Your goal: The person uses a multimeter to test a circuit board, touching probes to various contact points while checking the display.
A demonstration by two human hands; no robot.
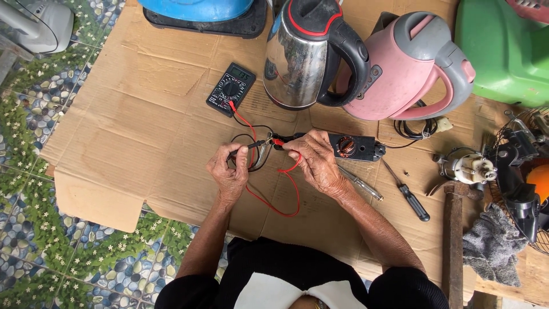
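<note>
- Flattened cardboard sheet (143,114) on a pebble-pattern tile floor (34,229) serves as the work surface; person sits over it, seen from above.
- Left hand (229,171): fingers pinched shut on the black probe (254,145), tip pointing right toward the part.
- Right hand (317,163): fingers closed on the red probe (279,142), its tip meeting the left end of the small black motor unit (357,147), which lies flat on the cardboard just right of that hand; copper winding shows on top.
- Red lead (274,200) loops down below the hands and also runs up to the black multimeter (231,88), which lies up-left of the hands, display lit. Reading too small to tell.
- Around it: steel kettle (303,54) and pink kettle (409,66) standing behind the motor unit, two screwdrivers (409,197) to the right, a hammer (453,240), grey rag (492,246), a fan guard (523,171) at the right edge.
- Step in hand, my read: a continuity or resistance check on the unit's terminals, both probes closing on the same end.
- Exact contact points are hidden by the fingers, so can't confirm both tips touch metal.
- Next move calls for steady tips held on separate terminals, no bridging, and a glance at the meter without shifting either hand.
</note>
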